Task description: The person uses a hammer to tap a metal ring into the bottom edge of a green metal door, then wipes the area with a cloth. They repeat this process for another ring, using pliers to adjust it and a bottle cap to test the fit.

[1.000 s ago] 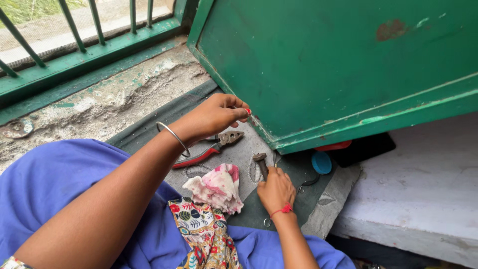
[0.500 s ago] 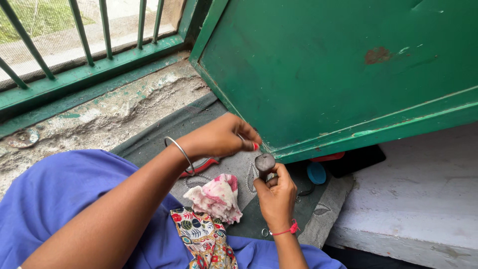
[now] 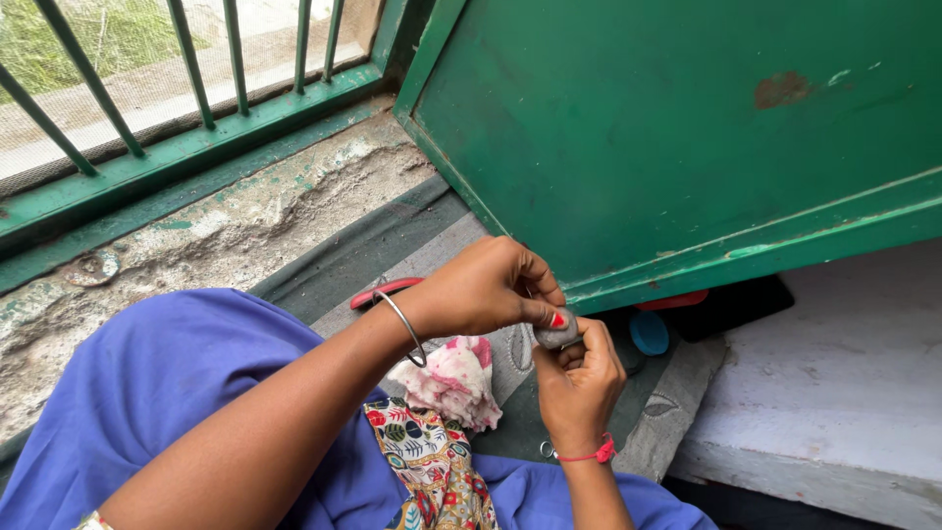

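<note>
My left hand [image 3: 486, 290], with a metal bangle on its wrist, pinches a small grey round object [image 3: 561, 334] between thumb and fingertips. My right hand [image 3: 577, 385], with a red thread around its wrist, holds the same object from below. Both hands meet just in front of the lower edge of a green metal door [image 3: 687, 128]. A crumpled pink and white cloth [image 3: 446, 378] lies on the grey mat [image 3: 677, 393] beside my hands. Behind my left wrist, the red handles of pliers [image 3: 385, 289] show.
A blue round cap [image 3: 650, 332], a black flat object [image 3: 731, 306] and a red item [image 3: 672, 299] lie under the door's edge. A green barred railing [image 3: 196, 108] runs along the rough concrete ledge [image 3: 226, 231]. A white step [image 3: 844, 393] is at the right. Blue cloth covers my lap.
My right hand lifted the grey round object off the mat, and my left hand moved from the pliers to grip it too. The view has shifted slightly.
</note>
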